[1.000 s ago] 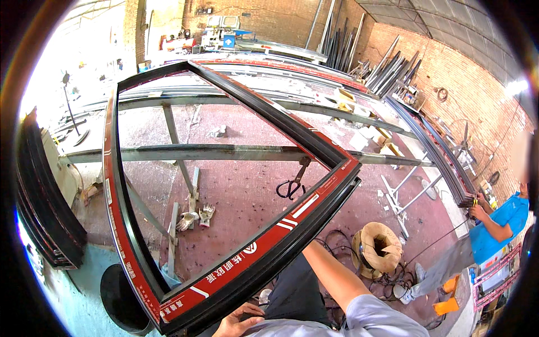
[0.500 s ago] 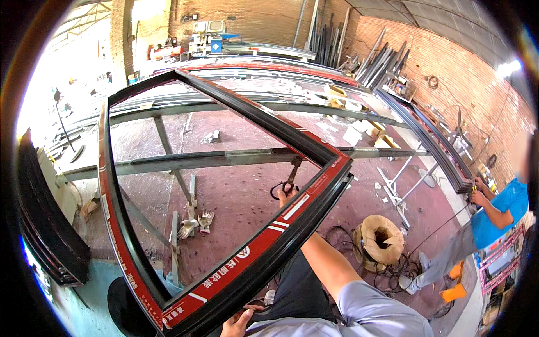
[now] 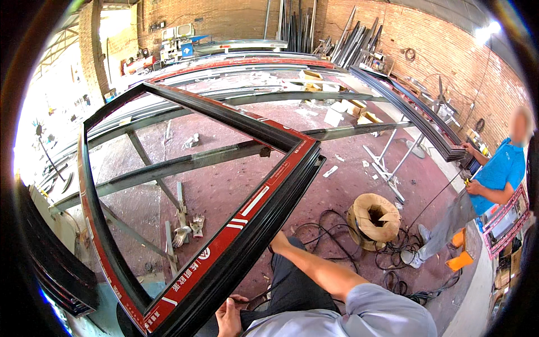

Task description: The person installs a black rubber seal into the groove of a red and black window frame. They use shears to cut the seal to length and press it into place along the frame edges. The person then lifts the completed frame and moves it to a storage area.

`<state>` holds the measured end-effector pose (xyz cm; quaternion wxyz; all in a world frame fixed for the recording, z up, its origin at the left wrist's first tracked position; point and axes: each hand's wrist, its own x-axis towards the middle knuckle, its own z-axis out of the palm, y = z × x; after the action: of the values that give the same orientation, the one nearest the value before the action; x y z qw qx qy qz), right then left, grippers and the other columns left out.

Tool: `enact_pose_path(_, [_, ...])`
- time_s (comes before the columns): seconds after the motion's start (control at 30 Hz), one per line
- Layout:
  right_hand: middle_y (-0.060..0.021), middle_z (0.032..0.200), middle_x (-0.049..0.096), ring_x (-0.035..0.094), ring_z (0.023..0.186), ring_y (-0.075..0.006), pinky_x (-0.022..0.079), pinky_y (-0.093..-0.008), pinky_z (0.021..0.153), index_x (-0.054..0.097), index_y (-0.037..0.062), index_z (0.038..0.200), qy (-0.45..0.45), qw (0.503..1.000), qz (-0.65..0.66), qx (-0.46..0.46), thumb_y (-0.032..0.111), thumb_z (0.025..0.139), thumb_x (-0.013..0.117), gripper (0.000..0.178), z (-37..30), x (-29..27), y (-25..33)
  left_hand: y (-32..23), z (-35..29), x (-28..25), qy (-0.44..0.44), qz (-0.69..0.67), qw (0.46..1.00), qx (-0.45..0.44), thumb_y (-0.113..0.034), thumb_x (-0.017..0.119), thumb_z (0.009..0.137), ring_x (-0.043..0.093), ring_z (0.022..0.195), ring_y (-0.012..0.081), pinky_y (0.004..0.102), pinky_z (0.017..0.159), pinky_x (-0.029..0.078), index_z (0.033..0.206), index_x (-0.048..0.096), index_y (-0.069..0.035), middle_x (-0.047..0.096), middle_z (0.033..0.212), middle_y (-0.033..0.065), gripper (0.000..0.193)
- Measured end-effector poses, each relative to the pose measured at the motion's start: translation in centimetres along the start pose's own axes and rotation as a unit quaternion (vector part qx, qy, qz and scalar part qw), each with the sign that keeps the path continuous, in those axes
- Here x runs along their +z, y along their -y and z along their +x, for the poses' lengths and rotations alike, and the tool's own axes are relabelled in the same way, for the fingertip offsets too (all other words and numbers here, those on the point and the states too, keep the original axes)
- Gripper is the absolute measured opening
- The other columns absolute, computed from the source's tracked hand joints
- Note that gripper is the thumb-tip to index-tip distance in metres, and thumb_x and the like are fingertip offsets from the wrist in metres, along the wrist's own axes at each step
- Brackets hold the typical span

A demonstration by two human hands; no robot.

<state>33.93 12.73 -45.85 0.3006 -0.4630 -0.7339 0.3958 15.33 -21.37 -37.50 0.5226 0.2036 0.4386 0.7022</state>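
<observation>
- A red-and-black frame [image 3: 219, 241] is seen tilted across the left and centre, its long near side run from lower left to centre.
- The left hand [image 3: 229, 319] is placed at the lower edge, just beside that near side; its fingers are partly bent, but whether anything is gripped cannot be told.
- The right hand [image 3: 279, 242] is partly covered by the near side at lower centre; its fingers are hidden, so whether they are open or closed cannot be told.
- The metal beams of a bench [image 3: 219, 156] are seen through the frame's opening.
- Two work gloves [image 3: 196, 226] are seen through it too, lower down.
- A pale brown spool [image 3: 359, 210] is surrounded by black cables [image 3: 397, 283] at lower right.
- Dark profiles [image 3: 415, 121] at upper right are touched by a co-worker in a blue shirt [image 3: 499, 177].
</observation>
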Motion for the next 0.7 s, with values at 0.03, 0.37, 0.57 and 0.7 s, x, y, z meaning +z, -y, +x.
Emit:
enact_pose_path(0.03, [-0.0190,0.087,0.070,0.070,0.087,-0.0312,0.051,-0.0439,0.077,0.071,0.0003,0.097,0.051,0.998,0.004,0.023,0.051,0.098,0.071,0.050,-1.7,-0.5,1.4,-0.6,-0.3,0.6,-0.016,-0.007,1.000,0.016,-0.027,0.059,0.111,0.073,0.095,0.0276,0.0415,0.087,0.058,0.102,0.064,-0.003,0.074,0.102,0.0130,0.027])
enact_pose_path(0.37, [0.0009,0.062,0.052,0.052,0.055,-0.0078,0.040,-0.0249,0.052,0.059,0.0058,0.093,0.340,0.874,0.251,0.240,0.072,0.098,0.061,0.066,-16.3,-6.5,13.0,-4.5,-2.6,4.6,0.030,-0.047,0.997,-0.053,-0.035,0.053,0.113,0.050,0.069,0.0162,0.0352,0.068,0.046,0.120,0.062,0.002,0.051,0.079,0.0043,0.038])
enact_pose_path(0.57, [0.0052,0.070,0.047,0.040,0.063,-0.0061,0.037,-0.0280,0.057,0.057,0.0058,0.092,0.432,0.849,0.242,0.183,0.039,0.111,0.059,0.039,-21.0,-6.9,15.6,-4.3,-3.3,5.5,0.046,0.037,0.998,-0.035,-0.029,0.052,0.114,0.057,0.075,0.0125,0.0287,0.070,0.047,0.124,0.062,0.002,0.059,0.084,0.0052,0.034])
enact_pose_path(0.7, [-0.0002,0.070,0.047,0.043,0.066,-0.0108,0.041,-0.0324,0.060,0.056,0.0025,0.091,0.447,0.867,0.175,0.135,0.043,0.110,0.059,0.045,-21.5,-7.3,17.2,-4.7,-3.3,5.7,-0.008,0.092,0.994,-0.050,-0.027,0.055,0.113,0.064,0.084,0.0142,0.0311,0.078,0.057,0.122,0.063,0.001,0.064,0.092,0.0060,0.030])
